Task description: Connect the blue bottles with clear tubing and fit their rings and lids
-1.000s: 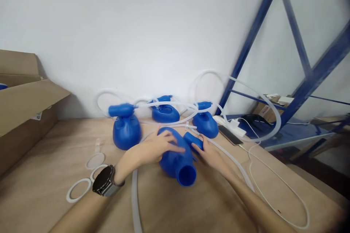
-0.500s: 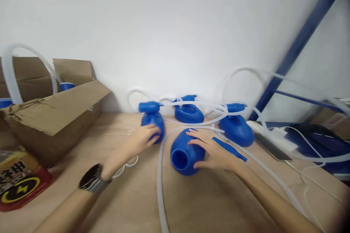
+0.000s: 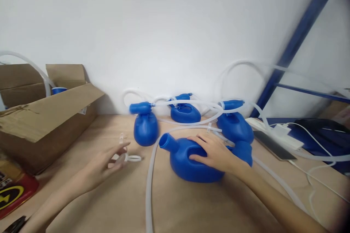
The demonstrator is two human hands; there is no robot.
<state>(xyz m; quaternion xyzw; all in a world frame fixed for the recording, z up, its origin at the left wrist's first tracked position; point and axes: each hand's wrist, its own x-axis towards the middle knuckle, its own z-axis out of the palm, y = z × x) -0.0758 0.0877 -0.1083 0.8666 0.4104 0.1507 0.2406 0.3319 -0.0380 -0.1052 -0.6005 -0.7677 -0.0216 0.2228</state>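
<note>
A blue plastic urinal bottle (image 3: 191,169) sits in front of me on the table, its open neck pointing up and left. My right hand (image 3: 214,153) is wrapped over its handle, with fingers reaching into the handle gap. To the left, my left hand (image 3: 112,162) pinches a white plastic ring strap (image 3: 133,158) low over the table. A small clear piece (image 3: 121,137) lies just beyond those fingers. Behind the right wrist shows another blue part (image 3: 243,152), partly hidden by my arm.
Three more blue bottles, at left (image 3: 146,131), middle (image 3: 186,114) and right (image 3: 236,127), stand along the wall with looping clear hoses (image 3: 149,196). An open cardboard box (image 3: 54,120) and a red-and-yellow package (image 3: 19,193) are at left. A phone (image 3: 273,145) and power strip (image 3: 290,140) lie right.
My left hand has left the rear-left bottle and come down-left to the white ring strap. Under my right hand, the front bottle has turned so its neck points left.
</note>
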